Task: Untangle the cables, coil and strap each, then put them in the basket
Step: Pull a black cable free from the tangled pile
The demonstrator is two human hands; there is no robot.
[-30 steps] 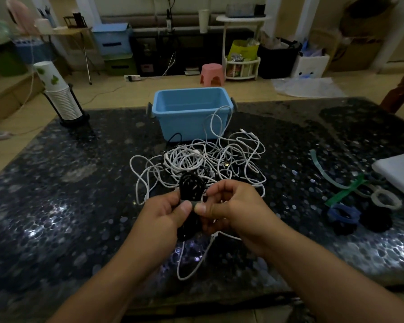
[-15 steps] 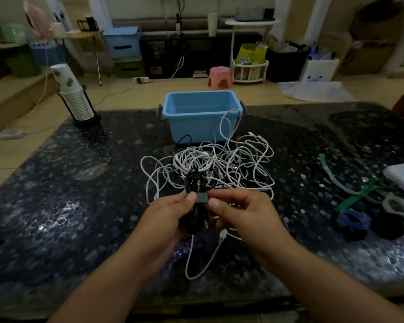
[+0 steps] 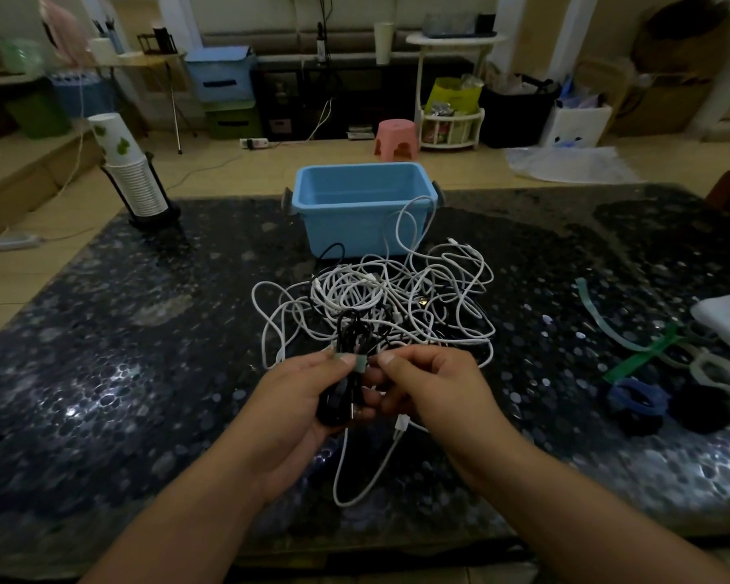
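Head cam: both hands hold black cable coil point(image 3: 346, 373) above surface point(image 3: 123, 373), approx centre frame. Left hand point(image 3: 300, 398) fingers curl round coil's lower part; right hand point(image 3: 435, 389) thumb + fingers pinch it at pale green strap point(image 3: 358, 363) wrapped round its middle. White cable tangle point(image 3: 397, 297) lies on surface at 12 o'clock from hands, w/ blue basket point(image 3: 359, 208) just beyond it. Loose straps point(image 3: 650, 364) at 3 o'clock, well apart. Paper cup stack point(image 3: 131, 174) at 10 o'clock, far corner.
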